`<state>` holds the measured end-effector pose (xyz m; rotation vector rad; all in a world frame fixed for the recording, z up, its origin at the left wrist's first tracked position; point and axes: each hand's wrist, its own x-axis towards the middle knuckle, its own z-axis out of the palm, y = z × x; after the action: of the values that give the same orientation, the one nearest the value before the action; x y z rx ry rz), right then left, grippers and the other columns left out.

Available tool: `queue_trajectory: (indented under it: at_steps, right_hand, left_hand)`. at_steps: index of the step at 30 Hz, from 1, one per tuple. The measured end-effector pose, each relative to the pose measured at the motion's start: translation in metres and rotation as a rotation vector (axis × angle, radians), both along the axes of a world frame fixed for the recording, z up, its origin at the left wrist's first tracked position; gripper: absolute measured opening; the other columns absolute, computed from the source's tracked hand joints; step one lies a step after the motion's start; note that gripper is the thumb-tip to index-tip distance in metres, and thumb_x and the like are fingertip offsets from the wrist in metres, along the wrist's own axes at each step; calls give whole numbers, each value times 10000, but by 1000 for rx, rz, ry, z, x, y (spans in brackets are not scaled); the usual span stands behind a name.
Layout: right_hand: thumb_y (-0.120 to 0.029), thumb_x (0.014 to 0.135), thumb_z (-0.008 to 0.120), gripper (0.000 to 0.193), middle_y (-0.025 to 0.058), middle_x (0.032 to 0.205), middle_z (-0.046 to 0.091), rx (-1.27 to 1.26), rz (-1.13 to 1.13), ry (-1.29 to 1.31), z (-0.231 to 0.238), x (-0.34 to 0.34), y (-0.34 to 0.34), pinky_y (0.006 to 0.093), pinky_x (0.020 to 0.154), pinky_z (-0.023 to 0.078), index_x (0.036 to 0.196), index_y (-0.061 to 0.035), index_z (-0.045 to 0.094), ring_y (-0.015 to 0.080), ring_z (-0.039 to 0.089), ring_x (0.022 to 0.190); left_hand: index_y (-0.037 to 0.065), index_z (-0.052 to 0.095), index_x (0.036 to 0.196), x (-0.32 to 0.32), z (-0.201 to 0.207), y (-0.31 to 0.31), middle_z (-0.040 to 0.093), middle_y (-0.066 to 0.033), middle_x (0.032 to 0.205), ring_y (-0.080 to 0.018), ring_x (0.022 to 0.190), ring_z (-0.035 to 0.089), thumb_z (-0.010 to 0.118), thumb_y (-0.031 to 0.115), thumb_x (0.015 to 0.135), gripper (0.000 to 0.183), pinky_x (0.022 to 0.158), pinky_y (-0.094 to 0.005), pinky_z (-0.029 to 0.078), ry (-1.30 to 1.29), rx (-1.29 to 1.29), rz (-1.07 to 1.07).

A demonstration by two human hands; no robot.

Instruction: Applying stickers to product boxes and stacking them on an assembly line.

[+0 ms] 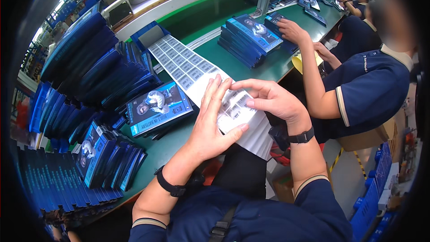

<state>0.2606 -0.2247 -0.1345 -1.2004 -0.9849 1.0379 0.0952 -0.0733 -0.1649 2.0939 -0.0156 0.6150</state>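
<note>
A long strip of printed white labels runs from the back of the bench toward me, its near end hanging in folds over the front edge. My left hand lies on the strip with fingers stretched and thumb out to the side. From the right, my right hand reaches over small labels on the strip. Its thumb and forefinger touch the strip with their tips apart; whether a label edge is lifted there I cannot tell. Left of my left hand lies a blue printed flat box.
Tall stacks of blue flat boxes crowd the left side, with more boxes nearer me. Across the green bench stands another stack. At right, a co-worker's hand handles a box; their other hand is by yellow sheets.
</note>
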Motion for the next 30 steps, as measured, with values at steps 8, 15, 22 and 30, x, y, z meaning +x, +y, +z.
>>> queue_trajectory:
  at_steps: [8,15,22,30]
  right_hand:
    - [-28,909,661,480,91,1170,689,84,-173,122,-9,7,1,262,935,503,1371,19,541,123,656,1034]
    - [-23,807,740,161,69,926,594,29,-575,-859,-11,2,6,348,848,491,960,-37,691,215,608,918]
    - [-64,748,763,123,14,860,603,109,-631,-1390,-35,1,3,349,745,415,844,-112,703,214,586,849]
    - [-29,736,748,249,6,980,712,231,-755,-1555,-63,-21,-14,333,780,431,974,-99,747,152,646,788]
  left_hand:
    - [-8,590,1295,21,-22,-5,569,-182,1384,-294,1339,509,758,13,824,501,1121,-380,395,-217,-181,181]
    - [7,743,1054,33,-37,-10,731,-103,1072,-146,1004,662,681,-18,905,163,890,-278,507,-115,-382,239]
    - [12,751,1074,33,-44,-11,731,-86,1063,-134,983,658,683,30,922,167,893,-270,500,-69,-349,188]
    - [-34,734,1104,32,-61,-19,741,-77,1003,-93,901,647,697,137,950,233,820,-246,513,137,-843,214]
